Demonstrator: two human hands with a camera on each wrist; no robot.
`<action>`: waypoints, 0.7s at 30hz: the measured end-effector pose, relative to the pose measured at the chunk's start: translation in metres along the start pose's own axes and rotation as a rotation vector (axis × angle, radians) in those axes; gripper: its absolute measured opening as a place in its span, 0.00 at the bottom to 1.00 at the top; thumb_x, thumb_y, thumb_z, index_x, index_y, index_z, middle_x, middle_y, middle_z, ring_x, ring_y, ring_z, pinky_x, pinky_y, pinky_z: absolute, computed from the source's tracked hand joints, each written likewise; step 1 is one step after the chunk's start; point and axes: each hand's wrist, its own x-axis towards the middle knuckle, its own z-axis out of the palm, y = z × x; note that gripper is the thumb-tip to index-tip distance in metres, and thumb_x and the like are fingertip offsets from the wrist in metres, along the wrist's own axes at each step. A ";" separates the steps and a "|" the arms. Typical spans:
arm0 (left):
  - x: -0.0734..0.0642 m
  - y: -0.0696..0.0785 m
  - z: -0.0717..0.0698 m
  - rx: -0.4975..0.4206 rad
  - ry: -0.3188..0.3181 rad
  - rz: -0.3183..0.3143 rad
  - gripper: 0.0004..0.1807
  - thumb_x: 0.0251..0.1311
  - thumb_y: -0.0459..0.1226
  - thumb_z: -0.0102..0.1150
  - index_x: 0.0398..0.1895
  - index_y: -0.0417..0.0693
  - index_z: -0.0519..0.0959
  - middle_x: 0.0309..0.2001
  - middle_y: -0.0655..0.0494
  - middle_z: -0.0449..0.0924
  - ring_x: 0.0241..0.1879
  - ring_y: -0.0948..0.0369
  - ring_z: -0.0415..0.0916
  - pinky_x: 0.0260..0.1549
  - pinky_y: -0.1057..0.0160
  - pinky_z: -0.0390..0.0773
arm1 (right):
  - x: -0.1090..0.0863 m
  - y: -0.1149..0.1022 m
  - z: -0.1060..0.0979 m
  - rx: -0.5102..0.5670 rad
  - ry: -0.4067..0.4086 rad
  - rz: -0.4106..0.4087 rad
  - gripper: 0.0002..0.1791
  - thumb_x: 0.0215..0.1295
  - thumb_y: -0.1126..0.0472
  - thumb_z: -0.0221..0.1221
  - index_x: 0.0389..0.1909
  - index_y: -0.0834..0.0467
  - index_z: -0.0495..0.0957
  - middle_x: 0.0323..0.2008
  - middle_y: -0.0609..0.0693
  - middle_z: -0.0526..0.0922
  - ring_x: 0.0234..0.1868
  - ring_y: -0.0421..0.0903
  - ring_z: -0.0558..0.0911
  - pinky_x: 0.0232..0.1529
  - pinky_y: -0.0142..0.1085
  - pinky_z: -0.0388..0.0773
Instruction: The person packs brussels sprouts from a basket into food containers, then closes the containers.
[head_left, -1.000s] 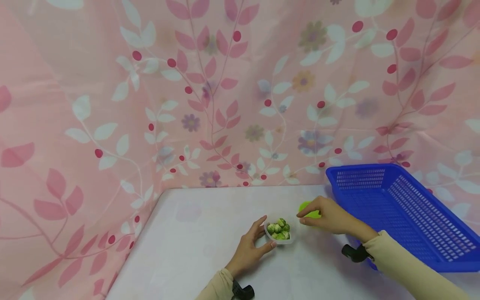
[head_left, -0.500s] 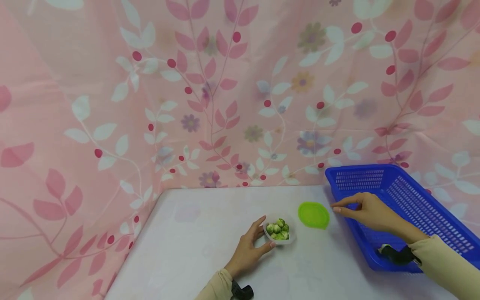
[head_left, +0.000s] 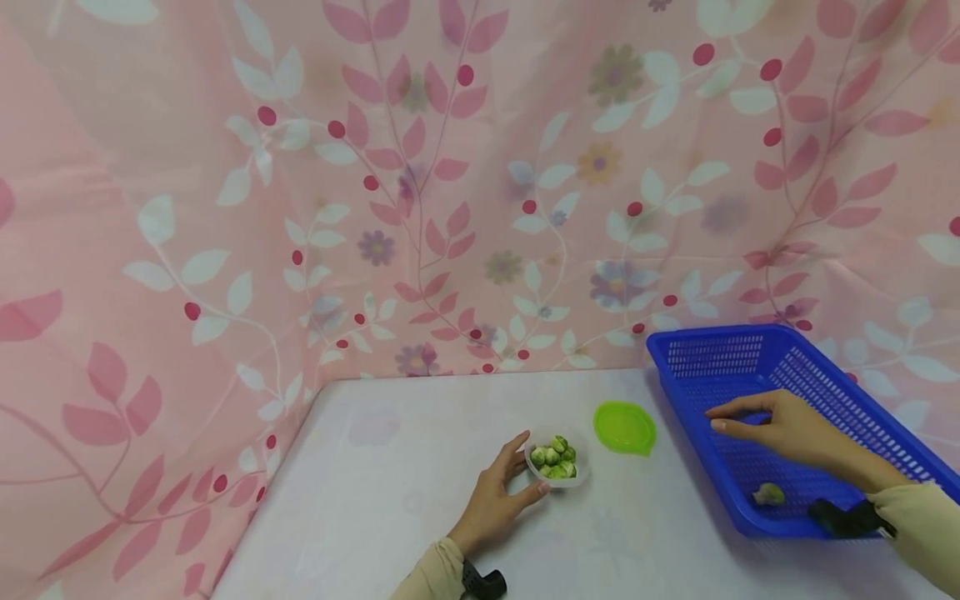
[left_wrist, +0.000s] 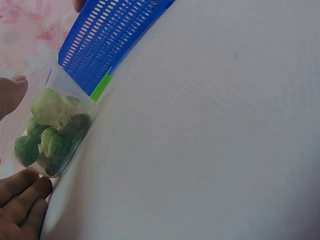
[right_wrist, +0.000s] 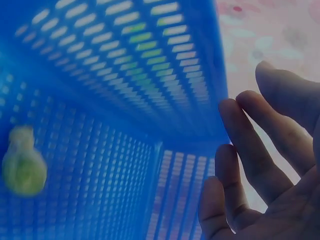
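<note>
My left hand [head_left: 501, 497] holds a small clear plastic container [head_left: 583, 477] on the white table, its thumb and fingers set round the sides. Several Brussels sprouts [head_left: 553, 457] lie in the container; the left wrist view shows these sprouts [left_wrist: 55, 142] through the wall. Over the blue plastic basket [head_left: 705, 450] hovers my right hand [head_left: 798, 429], thumb and forefinger apart with nothing between them. One loose Brussels sprout [head_left: 768, 494] lies on the basket's floor near its front end. In the right wrist view this sprout [right_wrist: 24, 170] is blurred, and the fingers [right_wrist: 255, 160] are loosely bent.
A bright green lid [head_left: 625, 427] lies flat on the white table [head_left: 405, 475], between the container and the basket. A pink floral cloth [head_left: 450, 208] hangs behind the table. The basket's raised rim stands at the right side.
My right hand has moved right, from over the green lid to above the basket, uncovering the lid and the loose sprout. The left hand stays at the container.
</note>
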 end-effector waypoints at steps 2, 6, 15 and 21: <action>-0.001 0.000 0.000 0.000 0.000 -0.003 0.46 0.71 0.51 0.69 0.85 0.60 0.57 0.74 0.45 0.75 0.71 0.49 0.77 0.73 0.42 0.73 | -0.001 0.005 -0.004 -0.025 -0.007 -0.008 0.15 0.75 0.46 0.66 0.56 0.45 0.89 0.54 0.50 0.91 0.49 0.28 0.83 0.43 0.37 0.85; -0.001 -0.001 -0.001 0.002 0.007 -0.004 0.46 0.70 0.51 0.69 0.85 0.59 0.57 0.74 0.45 0.75 0.71 0.49 0.77 0.73 0.41 0.73 | -0.001 0.018 -0.010 -0.059 -0.021 -0.044 0.14 0.73 0.48 0.67 0.55 0.46 0.89 0.53 0.50 0.91 0.51 0.30 0.84 0.46 0.35 0.85; 0.001 0.001 -0.002 0.001 0.009 0.008 0.46 0.71 0.50 0.69 0.85 0.56 0.57 0.74 0.44 0.74 0.72 0.49 0.76 0.73 0.42 0.72 | -0.002 0.050 -0.025 -0.077 -0.157 -0.152 0.16 0.72 0.56 0.69 0.55 0.60 0.88 0.51 0.55 0.92 0.50 0.25 0.83 0.45 0.25 0.82; 0.002 0.003 -0.001 0.003 0.003 0.006 0.46 0.71 0.50 0.69 0.85 0.57 0.57 0.74 0.44 0.75 0.71 0.49 0.76 0.73 0.43 0.73 | -0.005 0.074 -0.036 0.035 -0.373 -0.199 0.17 0.72 0.64 0.66 0.55 0.72 0.85 0.49 0.54 0.92 0.46 0.26 0.85 0.42 0.25 0.84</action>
